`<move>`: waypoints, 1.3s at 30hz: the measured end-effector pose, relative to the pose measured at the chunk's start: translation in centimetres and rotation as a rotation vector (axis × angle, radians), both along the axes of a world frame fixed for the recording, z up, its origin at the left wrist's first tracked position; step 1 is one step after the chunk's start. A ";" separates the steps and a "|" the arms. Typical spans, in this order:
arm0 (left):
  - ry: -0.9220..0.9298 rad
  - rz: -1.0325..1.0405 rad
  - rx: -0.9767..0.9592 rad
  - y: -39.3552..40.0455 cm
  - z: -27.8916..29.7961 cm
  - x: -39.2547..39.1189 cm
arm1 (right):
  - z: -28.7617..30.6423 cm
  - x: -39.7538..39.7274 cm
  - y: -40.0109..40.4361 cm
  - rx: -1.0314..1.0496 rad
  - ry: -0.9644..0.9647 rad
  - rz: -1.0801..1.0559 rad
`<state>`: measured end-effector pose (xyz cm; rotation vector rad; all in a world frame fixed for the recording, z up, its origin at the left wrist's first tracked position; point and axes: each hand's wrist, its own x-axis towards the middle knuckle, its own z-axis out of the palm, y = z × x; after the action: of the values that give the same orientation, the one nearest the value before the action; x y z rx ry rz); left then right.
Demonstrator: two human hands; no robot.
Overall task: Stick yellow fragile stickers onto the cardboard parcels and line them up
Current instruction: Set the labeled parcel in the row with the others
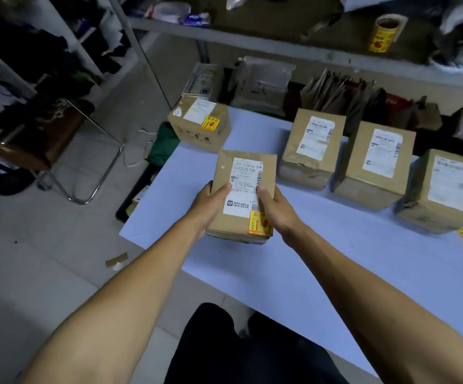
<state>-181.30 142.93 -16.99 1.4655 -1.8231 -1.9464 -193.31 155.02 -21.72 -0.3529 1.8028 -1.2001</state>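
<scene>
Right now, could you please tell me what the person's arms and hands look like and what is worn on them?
Both forearms are bare to the frame's edge: no sleeves, gloves, watch or rings show on the left hand or the right hand. Below the arms, dark trousers cover the legs.

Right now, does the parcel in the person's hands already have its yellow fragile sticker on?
Yes, on. The held parcel shows a yellow fragile sticker at its near corner, below the white shipping label.
</scene>
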 end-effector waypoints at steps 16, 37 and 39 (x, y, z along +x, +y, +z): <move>-0.075 -0.200 -0.010 -12.6 -1.1 -10.7 | -0.4 -7.4 -10.1 0.008 -0.026 -0.222; -0.251 -0.298 -0.116 -19.6 -7.8 -21.8 | -3.4 -15.0 -18.2 0.222 -0.015 -0.418; -0.256 -0.296 -0.145 -19.6 -8.0 -21.9 | -3.5 -14.9 -18.3 0.243 0.027 -0.387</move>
<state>-203.21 123.30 -25.04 1.5318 -2.3572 -1.7577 -208.17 136.71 -25.23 0.1272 2.0749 -1.2159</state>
